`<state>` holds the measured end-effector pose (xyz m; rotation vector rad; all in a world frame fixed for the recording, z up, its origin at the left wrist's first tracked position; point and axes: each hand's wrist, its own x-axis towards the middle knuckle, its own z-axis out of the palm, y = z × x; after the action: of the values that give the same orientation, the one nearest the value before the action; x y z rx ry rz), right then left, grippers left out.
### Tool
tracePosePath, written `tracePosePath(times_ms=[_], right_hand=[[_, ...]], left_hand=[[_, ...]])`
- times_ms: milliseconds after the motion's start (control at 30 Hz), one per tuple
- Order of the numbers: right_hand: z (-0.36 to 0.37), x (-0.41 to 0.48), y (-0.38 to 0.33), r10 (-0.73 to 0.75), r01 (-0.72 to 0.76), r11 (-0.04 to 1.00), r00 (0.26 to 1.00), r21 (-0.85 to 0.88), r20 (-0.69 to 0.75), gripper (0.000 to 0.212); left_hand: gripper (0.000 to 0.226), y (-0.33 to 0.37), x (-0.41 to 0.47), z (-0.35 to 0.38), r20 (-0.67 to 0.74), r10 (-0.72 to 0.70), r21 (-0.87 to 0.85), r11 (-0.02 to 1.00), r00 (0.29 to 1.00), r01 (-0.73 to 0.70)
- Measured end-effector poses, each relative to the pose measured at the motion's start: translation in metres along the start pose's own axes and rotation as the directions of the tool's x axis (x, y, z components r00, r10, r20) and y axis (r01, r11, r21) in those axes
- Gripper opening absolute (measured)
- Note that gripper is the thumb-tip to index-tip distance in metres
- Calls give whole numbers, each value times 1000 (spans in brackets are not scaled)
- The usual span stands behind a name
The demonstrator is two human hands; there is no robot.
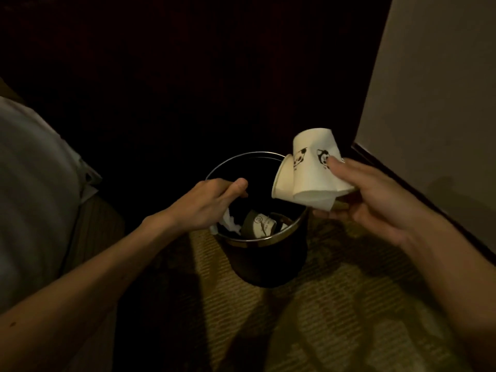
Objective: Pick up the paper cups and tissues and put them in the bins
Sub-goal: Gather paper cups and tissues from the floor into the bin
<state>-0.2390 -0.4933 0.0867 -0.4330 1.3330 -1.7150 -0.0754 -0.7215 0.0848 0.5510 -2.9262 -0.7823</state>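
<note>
Both forearms reach forward over carpet (335,304). My right hand (375,202) grips two paper cups (308,167) and a folded tissue (314,197), tilted just above the bin (268,253) rim. My left hand (212,202), fingers loosely spread, hovers over the bin, a crumpled tissue (228,222) just beneath it. Another cup (259,224) lies inside.

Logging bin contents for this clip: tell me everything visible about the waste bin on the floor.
The bin is a round, dark container with a shiny metal band at its rim, standing upright on patterned carpet beside a dark wall. It is open-topped and partly filled: a crumpled tissue and a printed paper cup lie inside. The left hand hovers over its rim; whether it touches the bin is unclear.
</note>
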Motion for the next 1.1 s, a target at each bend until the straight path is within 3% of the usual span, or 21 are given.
tracePosePath(times_ms=[100, 167, 267, 333, 433, 567, 667, 800, 933, 1000, 1033, 1100], right_hand=[[4, 10, 2, -13, 15, 999, 999, 52, -43, 39], [10, 16, 4, -23, 26, 998, 998, 63, -56, 39], [18, 22, 6, -39, 43, 996, 998, 76, -52, 38], [23, 25, 6, -44, 45, 994, 999, 96, -14, 38], [29, 28, 5, -71, 65, 990, 996, 127, 44, 38], [26, 32, 6, -169, 170, 985, 980, 10, -104, 25], [20, 33, 15, -198, 181, 979, 958, -94, -209, 23], [17, 36, 28, -272, 204, 931, 940, -301, -205, 10], [13, 36, 35, -342, 213, 834, 924, -508, -173, 15], [12, 37, 37, -367, 205, 781, 915, -590, -168, 26], [12, 37, 38, -377, 200, 761, 910, -617, -171, 33], [14, 39, 41, -409, 211, 730, 897, -650, -170, 38]], left_hand=[[73, 7, 2, -5, -68, 79, 27, 997, 995, -77], [63, 18, 5, -9, -110, 45, -118, 991, 993, -58], [36, 34, 9, -11, -22, 44, -373, 926, 999, -49], [18, 44, 13, -11, -46, 90, -415, 904, 995, -101], [14, 49, 19, -17, -169, 78, -420, 896, 982, -143], [8, 28, 25, -23, -270, 127, -103, 982, 954, -160], [11, 1, 29, -2, -146, 45, 107, 994, 988, -29], [22, -28, 41, 26, 8, -56, 223, 973, 998, 53], [31, -32, 48, 33, 102, -68, 244, 969, 992, 42], [45, -21, 48, 24, 69, -15, 65, 998, 998, 10], [51, -13, 47, 17, 63, -3, -134, 991, 998, 12], [60, 4, 45, 4, 116, 19, -480, 876, 993, 39]])
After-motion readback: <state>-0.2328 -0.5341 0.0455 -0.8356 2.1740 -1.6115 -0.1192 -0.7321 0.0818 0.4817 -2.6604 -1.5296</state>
